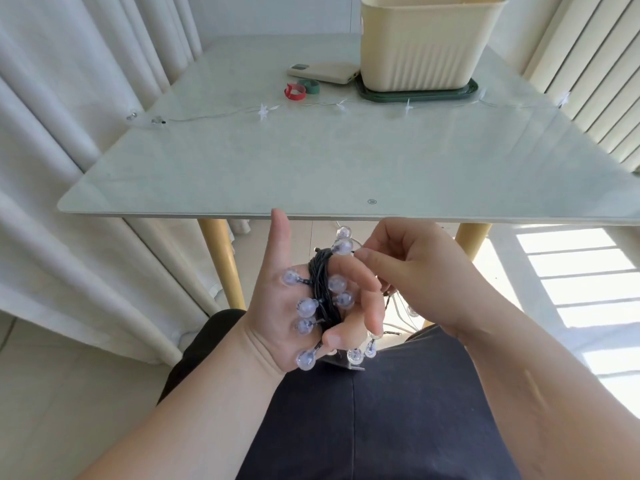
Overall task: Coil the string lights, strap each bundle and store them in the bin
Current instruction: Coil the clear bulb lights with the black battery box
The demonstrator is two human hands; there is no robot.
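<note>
Below table [346, 211] edge, string lights [320, 292] wound round left hand [273, 306], grip curled on them; right hand [415, 268] pinches strand

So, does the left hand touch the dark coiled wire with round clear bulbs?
Touching. The head view shows the dark coiled wire wound round the fingers of the left hand.

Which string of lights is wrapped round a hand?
The dark-wired string with round frosted bulbs, coiled round the left hand's fingers. The clear-wired string of star lights lies stretched across the pale glass table instead.
</note>
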